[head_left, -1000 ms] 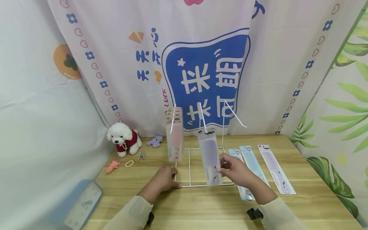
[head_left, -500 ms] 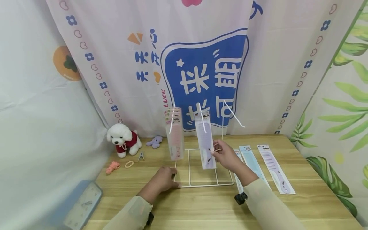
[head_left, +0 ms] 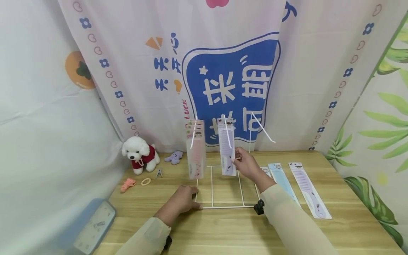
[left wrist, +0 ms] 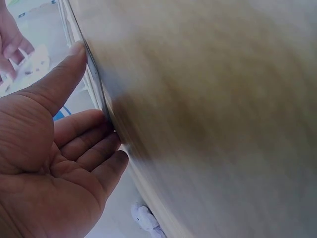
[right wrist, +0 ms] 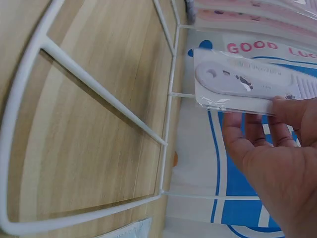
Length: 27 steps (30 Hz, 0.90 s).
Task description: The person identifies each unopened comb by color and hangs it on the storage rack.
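A purple comb point(head_left: 227, 152) in clear packaging hangs along the middle hook of a white wire rack point(head_left: 211, 191). My right hand point(head_left: 250, 164) pinches the pack's lower right edge between thumb and fingers; the right wrist view shows the comb's handle end point(right wrist: 237, 79) by the thumb. Several pink combs point(head_left: 196, 156) in packs hang on the left hook. My left hand point(head_left: 181, 200) rests at the front left corner of the rack's base, thumb and fingertips against the wire. In the left wrist view, the fingers of that hand point(left wrist: 59, 148) are nearly straight.
Blue combs point(head_left: 283, 180) and another purple comb point(head_left: 309, 191) lie packed on the table at right. A bare hook point(head_left: 264, 129) juts out on the rack's right. At left are a toy dog point(head_left: 140, 154), an orange bundle point(head_left: 128, 185) and a pale blue box point(head_left: 95, 226).
My right hand has moved up and away from me, carrying the purple comb back along the middle hook. My left hand has stayed at the rack's corner.
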Tool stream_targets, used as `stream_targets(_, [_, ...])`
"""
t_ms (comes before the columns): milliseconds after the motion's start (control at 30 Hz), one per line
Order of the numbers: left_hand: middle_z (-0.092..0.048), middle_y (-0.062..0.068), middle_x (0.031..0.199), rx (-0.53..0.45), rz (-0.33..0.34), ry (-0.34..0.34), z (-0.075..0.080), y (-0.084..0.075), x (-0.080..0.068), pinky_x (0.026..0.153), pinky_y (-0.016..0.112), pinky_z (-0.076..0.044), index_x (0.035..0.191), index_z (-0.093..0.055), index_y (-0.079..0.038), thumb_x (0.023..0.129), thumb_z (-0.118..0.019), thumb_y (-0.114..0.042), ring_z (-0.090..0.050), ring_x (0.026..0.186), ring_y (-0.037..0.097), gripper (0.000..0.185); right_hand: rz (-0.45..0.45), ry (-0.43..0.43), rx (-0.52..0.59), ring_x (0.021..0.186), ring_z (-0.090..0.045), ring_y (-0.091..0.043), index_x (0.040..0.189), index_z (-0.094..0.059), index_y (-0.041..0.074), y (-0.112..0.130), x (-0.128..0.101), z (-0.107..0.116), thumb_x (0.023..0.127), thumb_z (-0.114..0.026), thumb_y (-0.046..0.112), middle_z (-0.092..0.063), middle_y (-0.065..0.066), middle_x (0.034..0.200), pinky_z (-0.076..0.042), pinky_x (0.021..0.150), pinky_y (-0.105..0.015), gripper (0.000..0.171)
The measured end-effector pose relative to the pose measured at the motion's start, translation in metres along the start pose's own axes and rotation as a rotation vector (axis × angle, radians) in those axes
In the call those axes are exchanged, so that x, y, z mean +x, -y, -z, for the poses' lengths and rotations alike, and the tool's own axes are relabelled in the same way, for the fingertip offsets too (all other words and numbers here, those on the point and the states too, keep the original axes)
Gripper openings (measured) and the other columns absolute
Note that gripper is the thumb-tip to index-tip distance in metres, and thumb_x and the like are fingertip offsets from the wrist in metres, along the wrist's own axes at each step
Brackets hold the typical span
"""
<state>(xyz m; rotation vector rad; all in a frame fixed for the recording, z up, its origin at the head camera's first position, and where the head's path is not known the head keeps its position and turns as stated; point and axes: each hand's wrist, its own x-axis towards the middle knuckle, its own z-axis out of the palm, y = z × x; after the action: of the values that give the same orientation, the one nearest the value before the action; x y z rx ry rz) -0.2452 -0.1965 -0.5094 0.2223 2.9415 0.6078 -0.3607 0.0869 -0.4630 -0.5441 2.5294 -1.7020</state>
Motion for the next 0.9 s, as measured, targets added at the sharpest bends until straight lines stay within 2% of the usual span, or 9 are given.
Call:
stream_targets(200, [-0.071, 0.021, 0.142, 0.011, -0.007, -0.002, 0.002, 0.000, 0.000, 0.117, 0.055, -0.053, 0.136, -0.073, -0.002, 0.084, -0.097, -0.034, -0.066, 0.136, 0.041, 0.066, -0.003, -0.014, -0.063, 0.121, -0.070, -0.039, 0.134, -0.060, -0.001, -0.003, 0.017, -0.002, 0.109, -0.061, 0.004, -0.071, -0.022, 0.125, -0.062, 0.101, -0.049, 0.025])
stream_targets(333, [-0.072, 0.021, 0.141, 0.024, -0.007, 0.004, 0.002, 0.000, 0.000, 0.116, 0.055, -0.053, 0.136, -0.073, -0.002, 0.084, -0.096, -0.036, -0.066, 0.134, 0.042, 0.067, -0.025, -0.029, -0.050, 0.121, -0.068, -0.039, 0.132, -0.060, -0.001, -0.006, 0.024, -0.001, 0.108, -0.061, 0.003, -0.071, -0.023, 0.126, -0.057, 0.107, -0.052, 0.024])
stream_targets(600, [-0.072, 0.022, 0.140, 0.016, -0.004, 0.008, 0.003, -0.004, 0.000, 0.116, 0.055, -0.053, 0.138, -0.072, 0.000, 0.084, -0.096, -0.036, -0.066, 0.135, 0.042, 0.068, -0.096, -0.030, -0.013, 0.117, -0.065, -0.033, 0.130, -0.060, 0.004, -0.008, 0.025, 0.002, 0.112, -0.060, 0.008, -0.070, -0.020, 0.129, -0.053, 0.096, -0.041, 0.019])
stream_targets(733, [-0.071, 0.021, 0.144, 0.019, 0.012, 0.012, 0.003, -0.004, 0.000, 0.117, 0.055, -0.052, 0.139, -0.072, -0.001, 0.085, -0.096, -0.036, -0.064, 0.138, 0.041, 0.069, -0.081, -0.022, -0.020, 0.124, -0.066, -0.036, 0.137, -0.060, 0.001, -0.008, 0.026, 0.001, 0.111, -0.060, 0.008, -0.069, -0.022, 0.133, -0.056, 0.102, -0.044, 0.026])
stream_targets(900, [-0.070, 0.020, 0.145, 0.012, 0.016, 0.012, 0.002, -0.003, -0.001, 0.118, 0.054, -0.052, 0.140, -0.072, -0.001, 0.085, -0.096, -0.035, -0.064, 0.138, 0.040, 0.069, -0.017, 0.001, -0.032, 0.135, -0.063, -0.041, 0.149, -0.055, -0.003, -0.013, 0.020, 0.008, 0.111, -0.061, 0.007, -0.066, -0.027, 0.144, -0.055, 0.113, -0.053, 0.040])
